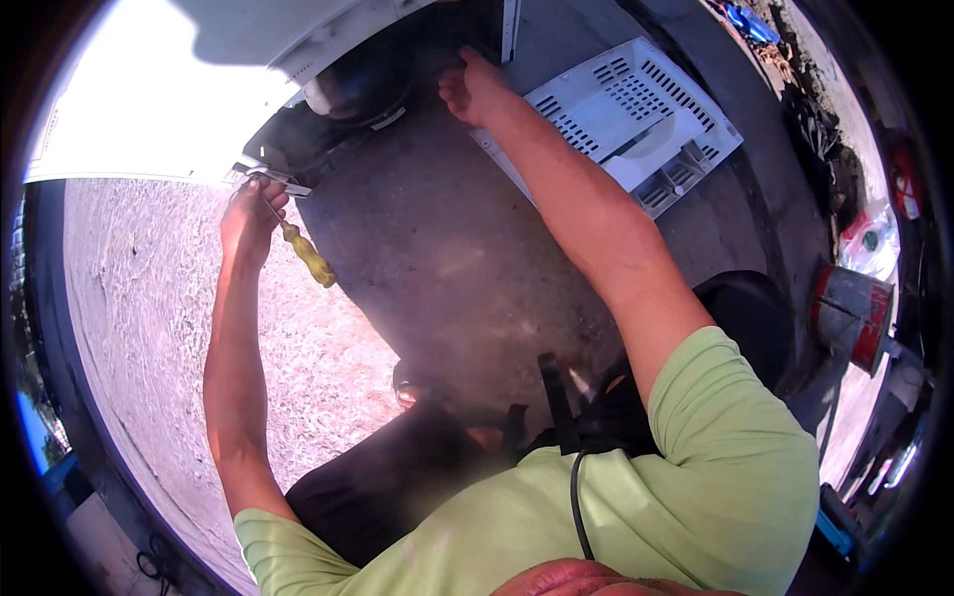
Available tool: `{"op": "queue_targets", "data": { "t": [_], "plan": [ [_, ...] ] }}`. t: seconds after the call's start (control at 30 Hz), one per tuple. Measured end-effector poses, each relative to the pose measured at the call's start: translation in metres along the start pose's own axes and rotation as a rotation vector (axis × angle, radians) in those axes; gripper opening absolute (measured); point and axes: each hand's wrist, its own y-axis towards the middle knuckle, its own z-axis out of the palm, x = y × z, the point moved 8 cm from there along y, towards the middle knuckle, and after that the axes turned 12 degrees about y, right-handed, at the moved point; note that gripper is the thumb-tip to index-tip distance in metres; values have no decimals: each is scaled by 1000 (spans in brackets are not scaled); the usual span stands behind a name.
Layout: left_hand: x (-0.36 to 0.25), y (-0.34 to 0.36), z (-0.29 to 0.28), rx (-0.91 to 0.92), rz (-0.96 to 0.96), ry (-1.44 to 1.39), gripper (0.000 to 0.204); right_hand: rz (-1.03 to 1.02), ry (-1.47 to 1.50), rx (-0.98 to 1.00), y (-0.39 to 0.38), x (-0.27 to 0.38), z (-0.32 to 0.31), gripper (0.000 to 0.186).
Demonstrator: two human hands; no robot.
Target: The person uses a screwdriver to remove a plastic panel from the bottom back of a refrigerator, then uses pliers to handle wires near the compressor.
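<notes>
A yellow-handled screwdriver (pixel 303 248) is being gripped in the closed left hand (pixel 251 214), its tip being pressed against the lower edge of a white appliance (pixel 169 99) at the far left. The right hand (pixel 473 89) is being curled onto the dark opening of the appliance farther right; whether anything is being held there cannot be told. A white vented panel (pixel 626 114) is being left lying on the concrete floor (pixel 437 258) just right of that hand.

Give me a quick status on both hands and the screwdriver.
Left hand gripping yellow-handled screwdriver, tip at white appliance lower edge. Right hand on dark opening's edge. White vented panel lies beside, clear of both.
</notes>
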Motion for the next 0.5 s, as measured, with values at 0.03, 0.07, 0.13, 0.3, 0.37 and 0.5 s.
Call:
{"op": "queue_targets", "data": {
  "t": [0.03, 0.07, 0.13, 0.3, 0.37, 0.5],
  "plan": [
    [2, 1, -2, -8, -4, -2, 32, 18, -54, -2, -1, 3, -1, 38],
    [2, 0, -3, -17, -8, -2, 32, 37, -106, -1, -1, 7, 0, 39],
    [1, -1, -6, -29, -15, 0, 32, 35, -184, -3, -2, 8, 5, 39],
    [-5, -6, -1, -39, -12, 49, 36, -212, -214, 5, 7, 21, 4, 31],
    [-4, -4, -1, -35, -16, 47, 37, -256, -313, 3, 13, 28, 2, 26],
    [1, 0, -5, -31, -19, 13, 33, -253, -365, 18, 22, 29, -1, 21]
  ]
}}
